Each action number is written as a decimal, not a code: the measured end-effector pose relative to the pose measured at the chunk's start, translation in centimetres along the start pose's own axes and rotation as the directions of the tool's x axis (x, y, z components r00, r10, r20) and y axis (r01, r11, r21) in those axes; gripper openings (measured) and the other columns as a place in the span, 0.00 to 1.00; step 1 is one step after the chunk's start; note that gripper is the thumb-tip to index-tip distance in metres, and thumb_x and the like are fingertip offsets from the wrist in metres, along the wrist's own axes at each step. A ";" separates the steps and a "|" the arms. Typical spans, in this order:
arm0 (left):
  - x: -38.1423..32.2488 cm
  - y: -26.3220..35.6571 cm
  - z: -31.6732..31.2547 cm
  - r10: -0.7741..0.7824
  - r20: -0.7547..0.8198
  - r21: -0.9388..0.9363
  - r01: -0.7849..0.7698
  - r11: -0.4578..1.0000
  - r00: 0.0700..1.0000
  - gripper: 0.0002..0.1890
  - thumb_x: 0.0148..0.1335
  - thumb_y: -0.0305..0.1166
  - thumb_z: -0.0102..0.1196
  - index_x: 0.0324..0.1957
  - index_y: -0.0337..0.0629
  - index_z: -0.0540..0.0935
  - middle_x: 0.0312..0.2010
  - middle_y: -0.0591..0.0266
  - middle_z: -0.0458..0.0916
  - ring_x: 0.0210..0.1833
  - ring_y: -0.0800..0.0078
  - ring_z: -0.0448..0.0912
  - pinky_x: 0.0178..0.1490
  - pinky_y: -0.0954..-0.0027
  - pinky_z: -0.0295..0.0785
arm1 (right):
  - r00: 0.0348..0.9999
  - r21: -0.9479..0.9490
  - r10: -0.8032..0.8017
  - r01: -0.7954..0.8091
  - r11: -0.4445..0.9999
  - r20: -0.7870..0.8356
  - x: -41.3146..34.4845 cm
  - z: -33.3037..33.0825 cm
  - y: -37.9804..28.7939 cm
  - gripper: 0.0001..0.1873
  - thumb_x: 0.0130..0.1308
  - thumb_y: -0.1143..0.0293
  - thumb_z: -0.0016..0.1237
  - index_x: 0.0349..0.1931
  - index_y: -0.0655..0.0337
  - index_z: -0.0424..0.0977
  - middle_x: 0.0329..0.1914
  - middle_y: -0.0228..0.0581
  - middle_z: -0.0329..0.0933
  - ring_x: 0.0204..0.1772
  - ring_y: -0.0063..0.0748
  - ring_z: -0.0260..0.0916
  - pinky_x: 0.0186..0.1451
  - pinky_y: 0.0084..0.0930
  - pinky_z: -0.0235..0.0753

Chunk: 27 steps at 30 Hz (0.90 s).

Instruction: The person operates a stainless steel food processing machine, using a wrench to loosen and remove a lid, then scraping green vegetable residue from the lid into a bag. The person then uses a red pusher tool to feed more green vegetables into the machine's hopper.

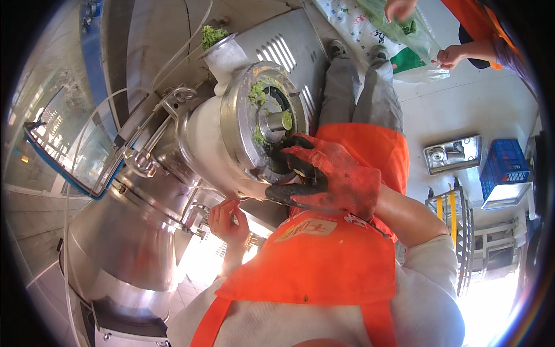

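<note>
My right hand [334, 173], in a red glove with black-coated fingers, reaches into the round mouth of a metal grinding machine [208, 130]. Its fingertips are among dark parts at the lower edge of the metal ring [236, 117], so what they touch is partly hidden. Chopped green vegetable [257, 93] clings inside the mouth around a metal shaft [277, 121]. More green mash [213, 37] sits heaped on a pipe-like neck [225, 56]. My bare left hand [230, 219], fingers loosely curled, is right beside the lower edge of the housing; nothing shows in it.
A large stainless steel vessel [125, 238] stands at the left, near a blue-edged clear cover [69, 160]. At the upper right, another person's hands [451, 56] hold a plastic bag [416, 39] with greens. A metal tray of parts [453, 154] and a blue crate [505, 167] are at the right.
</note>
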<state>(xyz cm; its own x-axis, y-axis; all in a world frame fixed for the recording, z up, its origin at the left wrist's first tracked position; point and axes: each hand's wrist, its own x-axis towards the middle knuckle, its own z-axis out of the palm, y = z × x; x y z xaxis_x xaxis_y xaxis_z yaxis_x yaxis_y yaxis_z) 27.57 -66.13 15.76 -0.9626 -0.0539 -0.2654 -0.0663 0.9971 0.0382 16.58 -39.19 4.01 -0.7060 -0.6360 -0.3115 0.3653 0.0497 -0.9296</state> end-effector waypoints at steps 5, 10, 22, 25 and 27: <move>-0.2 0.3 -0.3 -0.012 0.016 -0.016 0.013 1.000 1.000 0.08 0.49 0.20 0.55 0.33 0.41 0.81 0.33 0.60 0.84 0.36 0.59 0.79 0.40 0.63 0.71 | 0.999 -0.018 -0.006 0.007 1.000 0.037 0.5 0.4 0.3 0.38 0.61 0.45 0.55 0.62 0.65 0.68 0.65 0.54 0.66 0.66 0.51 0.66 0.64 0.40 0.70; -0.4 0.4 -0.2 -0.017 0.016 0.036 0.016 0.999 1.000 0.07 0.51 0.20 0.55 0.32 0.41 0.81 0.33 0.61 0.84 0.36 0.60 0.79 0.40 0.63 0.71 | 0.996 -0.013 -0.073 0.072 0.997 -0.046 0.3 1.1 1.3 0.37 0.60 0.43 0.55 0.61 0.64 0.69 0.64 0.55 0.67 0.55 0.53 0.74 0.60 0.40 0.74; 0.2 0.2 0.0 -0.025 0.037 0.032 0.024 0.999 0.999 0.06 0.52 0.21 0.56 0.32 0.42 0.82 0.33 0.62 0.84 0.36 0.61 0.79 0.41 0.63 0.71 | 0.978 -0.067 -0.188 0.182 0.981 -0.093 0.4 0.7 1.1 0.32 0.57 0.49 0.58 0.53 0.67 0.72 0.57 0.48 0.72 0.46 0.52 0.77 0.49 0.40 0.79; -0.4 0.0 -0.3 0.025 0.020 0.013 -0.025 1.000 0.999 0.06 0.52 0.21 0.56 0.31 0.42 0.82 0.32 0.61 0.84 0.35 0.61 0.80 0.42 0.63 0.71 | 0.982 0.017 -0.180 0.181 0.983 -0.060 0.5 -0.1 1.6 0.30 0.56 0.53 0.60 0.52 0.66 0.73 0.54 0.49 0.74 0.48 0.53 0.77 0.51 0.40 0.78; -0.2 0.0 0.0 0.011 0.010 -0.017 -0.011 1.000 1.000 0.06 0.50 0.21 0.56 0.31 0.42 0.82 0.32 0.60 0.84 0.36 0.61 0.80 0.42 0.63 0.71 | 0.978 0.151 -0.207 0.206 0.967 -0.012 0.6 -1.3 2.9 0.29 0.55 0.56 0.62 0.52 0.65 0.73 0.53 0.49 0.75 0.49 0.53 0.76 0.51 0.40 0.78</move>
<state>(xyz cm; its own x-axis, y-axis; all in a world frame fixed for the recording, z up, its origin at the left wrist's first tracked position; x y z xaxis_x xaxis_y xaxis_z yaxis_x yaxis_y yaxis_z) 27.71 -66.14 15.83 -0.9607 -0.0426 -0.2744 -0.0607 0.9965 0.0577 16.49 -38.42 0.87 -0.7737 -0.6231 -0.1148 0.2990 -0.1993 -0.9332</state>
